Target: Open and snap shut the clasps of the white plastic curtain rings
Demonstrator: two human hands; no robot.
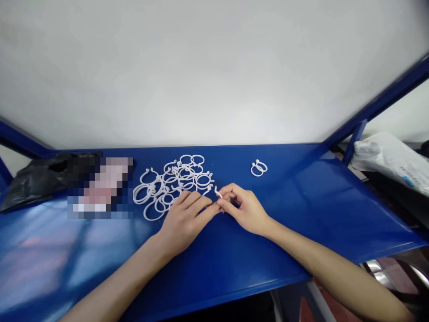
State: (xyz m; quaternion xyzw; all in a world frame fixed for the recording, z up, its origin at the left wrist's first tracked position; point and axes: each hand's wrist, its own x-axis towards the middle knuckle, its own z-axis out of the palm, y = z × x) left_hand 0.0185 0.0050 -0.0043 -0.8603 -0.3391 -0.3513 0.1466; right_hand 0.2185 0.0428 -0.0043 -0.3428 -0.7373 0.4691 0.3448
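My right hand (246, 209) is closed in a pinch on a white curtain ring (217, 193), most of it hidden by the fingers. My left hand (187, 219) meets it from the other side, its fingertips pressed together at the same ring and touching the right fingertips. Just behind and left of my left hand lies a loose pile of white curtain rings (167, 180), each with a small eyelet; several overlap, and the fingers cover part of the pile. Apart from these, two more white rings (258, 168) rest overlapping to the right.
The blue tabletop (234, 264) runs back to a pale wall (214, 76). A black plastic bag (36, 176) lies at the left, beside a pixelated pinkish item (105, 183). Blue frame bars (375, 103) slope at both sides. A white plastic package (392, 156) sits beyond the right edge.
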